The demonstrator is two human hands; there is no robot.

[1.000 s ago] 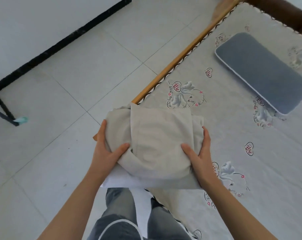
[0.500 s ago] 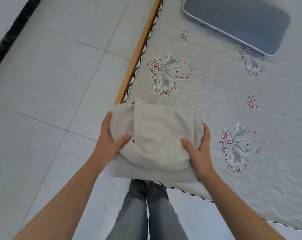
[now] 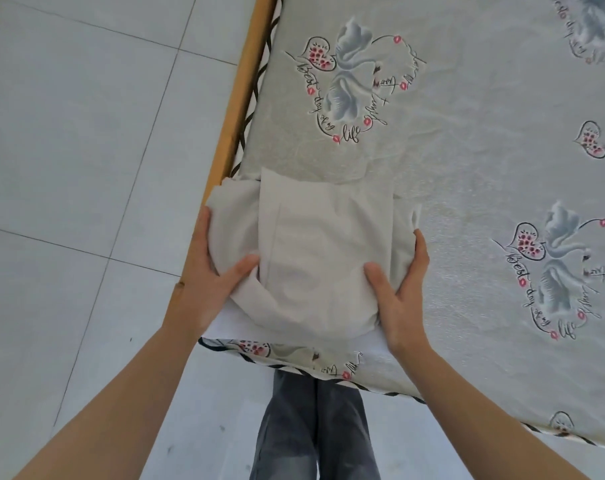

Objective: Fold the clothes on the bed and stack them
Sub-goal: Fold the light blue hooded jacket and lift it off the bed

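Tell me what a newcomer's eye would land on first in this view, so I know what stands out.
First the folded beige garment at the near left corner of the bed, gripped at its sides by the left hand and the right hand, with a white folded piece peeking out beneath it. Next, the bedsheet's swan-and-heart print just beyond the bundle, and the orange wooden bed rail along the tiled floor.

Both bare forearms reach forward; the left hand [image 3: 209,282] and right hand [image 3: 403,296] grip opposite sides, thumbs on top
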